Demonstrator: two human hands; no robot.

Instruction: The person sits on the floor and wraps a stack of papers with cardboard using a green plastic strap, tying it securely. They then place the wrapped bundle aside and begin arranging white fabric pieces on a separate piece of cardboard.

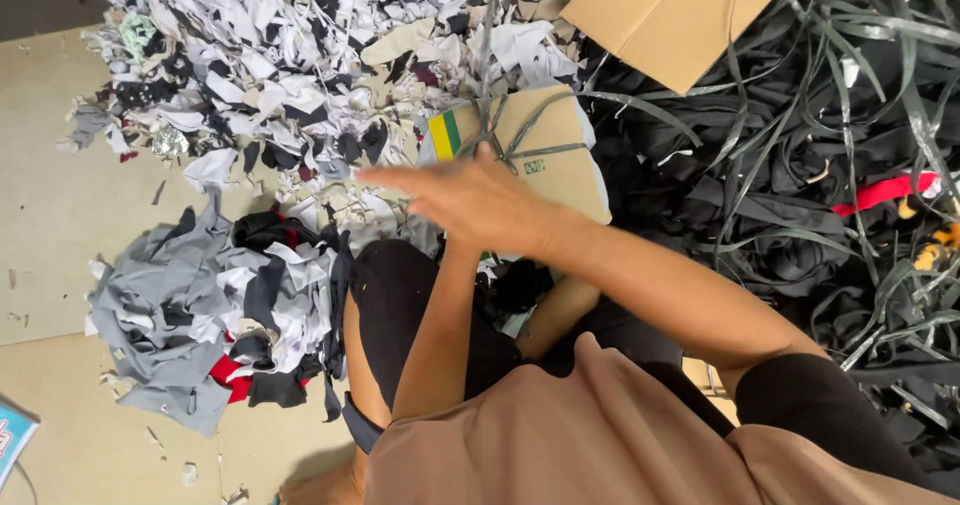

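Note:
My right hand (463,201) reaches across my body to the left, flat, with the fingers stretched out and blurred; nothing shows in it. It hovers over the near edge of a cardboard piece (548,130) that has a yellow and green stripe and grey strips (500,125) crossing it. My left forearm (437,335) rises from below and ends under the right wrist, which hides the left hand. A big heap of white, grey and black fabric scraps (280,55) lies just beyond the fingers.
A smaller pile of grey, white and red scraps (190,295) lies left of my knee. Black fabric with long grey strips (800,165) and a red piece (880,193) fills the right side. A cardboard sheet (670,10) lies at the top. Beige floor (60,195) is at left.

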